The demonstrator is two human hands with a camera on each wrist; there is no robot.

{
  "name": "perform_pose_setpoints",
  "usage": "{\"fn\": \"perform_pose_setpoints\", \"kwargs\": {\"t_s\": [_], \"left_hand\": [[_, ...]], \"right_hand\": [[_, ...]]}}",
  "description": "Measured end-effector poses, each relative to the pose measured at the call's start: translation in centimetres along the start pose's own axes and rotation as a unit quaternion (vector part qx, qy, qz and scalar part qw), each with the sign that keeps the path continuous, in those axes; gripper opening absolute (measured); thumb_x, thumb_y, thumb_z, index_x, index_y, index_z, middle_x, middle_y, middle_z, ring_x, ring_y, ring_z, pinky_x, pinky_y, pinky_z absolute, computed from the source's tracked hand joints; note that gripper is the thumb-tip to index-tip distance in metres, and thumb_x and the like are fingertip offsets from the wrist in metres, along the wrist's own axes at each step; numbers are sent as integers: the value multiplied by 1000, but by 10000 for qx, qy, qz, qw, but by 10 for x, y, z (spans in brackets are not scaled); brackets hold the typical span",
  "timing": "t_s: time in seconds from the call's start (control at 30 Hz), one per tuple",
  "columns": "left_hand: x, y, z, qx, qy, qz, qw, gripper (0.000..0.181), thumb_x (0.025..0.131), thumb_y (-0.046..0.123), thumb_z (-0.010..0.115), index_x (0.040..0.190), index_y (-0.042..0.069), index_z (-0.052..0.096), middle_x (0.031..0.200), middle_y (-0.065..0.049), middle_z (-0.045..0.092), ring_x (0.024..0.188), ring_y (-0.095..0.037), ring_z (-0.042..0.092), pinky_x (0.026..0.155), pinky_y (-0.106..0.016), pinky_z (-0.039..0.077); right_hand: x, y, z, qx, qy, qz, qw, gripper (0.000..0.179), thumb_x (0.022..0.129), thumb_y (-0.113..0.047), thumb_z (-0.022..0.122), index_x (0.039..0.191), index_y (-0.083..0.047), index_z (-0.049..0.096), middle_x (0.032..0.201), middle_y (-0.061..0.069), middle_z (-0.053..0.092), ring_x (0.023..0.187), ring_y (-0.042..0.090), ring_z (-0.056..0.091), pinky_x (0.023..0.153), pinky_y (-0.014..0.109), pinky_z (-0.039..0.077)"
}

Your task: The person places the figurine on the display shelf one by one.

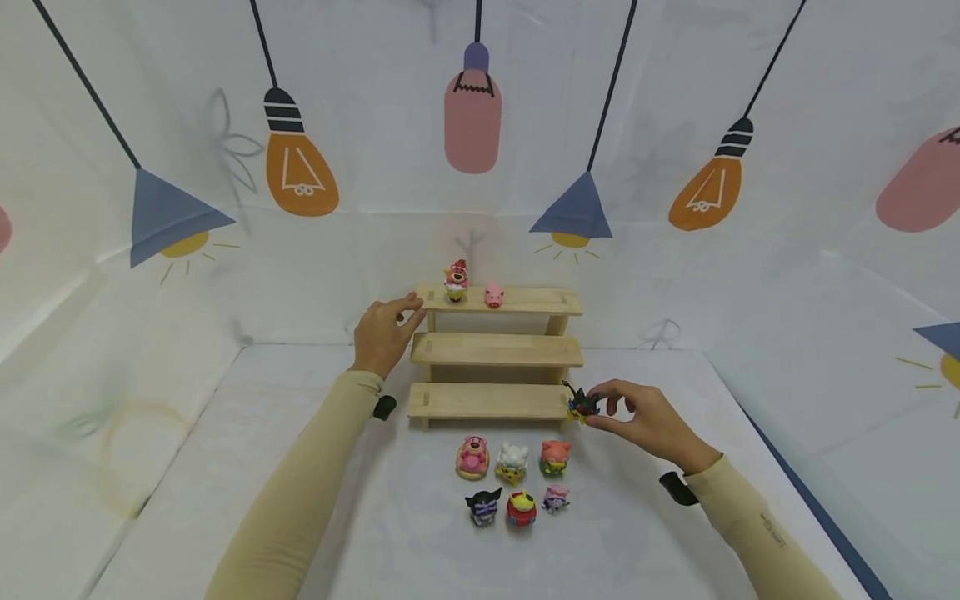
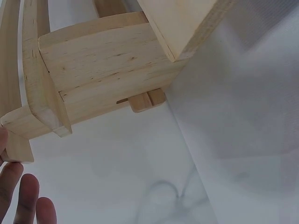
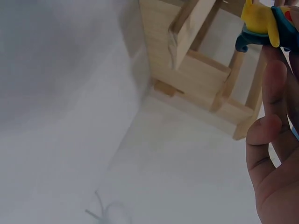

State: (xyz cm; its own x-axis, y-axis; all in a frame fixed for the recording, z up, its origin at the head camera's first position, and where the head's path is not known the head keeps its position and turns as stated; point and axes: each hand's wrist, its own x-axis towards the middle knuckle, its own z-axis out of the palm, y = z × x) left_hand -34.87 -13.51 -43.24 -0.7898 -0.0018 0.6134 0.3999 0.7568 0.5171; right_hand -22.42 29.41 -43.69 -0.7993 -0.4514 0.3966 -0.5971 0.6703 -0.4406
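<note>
A three-step wooden display shelf (image 1: 495, 352) stands against the back wall. At the left end of its top step, my left hand (image 1: 385, 333) pinches the board's edge between thumb and fingers; the left wrist view shows fingertips (image 2: 29, 189) at a wooden end. Beside the right end of the bottom step, my right hand (image 1: 647, 418) grips a small black, blue and yellow figurine (image 1: 582, 405). Its yellow and teal side (image 3: 261, 25) appears in the right wrist view. Up on the top step sit a pink bear figurine (image 1: 456, 281) and a pink pig figurine (image 1: 493, 295).
Two rows of figurines lie before the shelf: a pink bear (image 1: 472, 458), a white one (image 1: 512, 463), an orange-pink one (image 1: 555, 458), a black-eared one (image 1: 483, 507), a red and yellow one (image 1: 521, 508) and a small pink-purple one (image 1: 556, 498). Lamp-printed cloth (image 1: 397, 167) hangs behind.
</note>
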Motion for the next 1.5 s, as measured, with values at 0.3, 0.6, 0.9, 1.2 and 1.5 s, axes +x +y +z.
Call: {"fn": "perform_pose_setpoints", "kwargs": {"t_s": [0.3, 0.6, 0.9, 1.2, 1.5], "left_hand": [[1, -1, 1, 36, -17, -56, 10000, 28, 96, 37, 73, 114, 16, 79, 113, -3, 76, 82, -28, 67, 55, -41, 49], [0, -1, 1, 54, -13, -45, 10000, 29, 96, 38, 72, 114, 17, 79, 122, 5, 72, 81, -27, 67, 54, -39, 47], [0, 2, -1, 60, -101, -142, 9998, 30, 96, 38, 72, 116, 16, 79, 119, 0, 73, 80, -26, 65, 55, -40, 48], [0, 2, 0, 65, -93, -120, 9999, 29, 97, 38, 71, 115, 17, 79, 123, 5, 71, 81, -25, 65, 55, -39, 48], [0, 1, 1, 50, -30, -88, 9999, 29, 96, 37, 72, 114, 16, 79, 119, 1, 73, 81, -27, 66, 56, -40, 49]], "right_hand": [[35, -3, 0, 106, 158, -95, 9998, 33, 84, -29, 85, 113, -24, 71, 83, -14, 63, 71, 16, 56, 64, 32, 42], [69, -4, -9, 144, -44, -191, 9997, 33, 87, -31, 82, 117, -23, 70, 90, -12, 67, 76, 9, 58, 66, 29, 42], [108, -9, -26, 90, -77, -133, 9998, 35, 89, -30, 80, 120, -18, 70, 91, -5, 69, 75, 13, 59, 64, 31, 43], [152, -5, -41, 297, -390, 170, 9987, 39, 93, -33, 76, 126, -14, 69, 116, 2, 71, 94, 20, 64, 79, 42, 49], [187, 1, -43, 531, -590, 803, 9936, 48, 92, -36, 77, 132, -11, 65, 128, 9, 65, 106, 27, 64, 89, 48, 51]]}}
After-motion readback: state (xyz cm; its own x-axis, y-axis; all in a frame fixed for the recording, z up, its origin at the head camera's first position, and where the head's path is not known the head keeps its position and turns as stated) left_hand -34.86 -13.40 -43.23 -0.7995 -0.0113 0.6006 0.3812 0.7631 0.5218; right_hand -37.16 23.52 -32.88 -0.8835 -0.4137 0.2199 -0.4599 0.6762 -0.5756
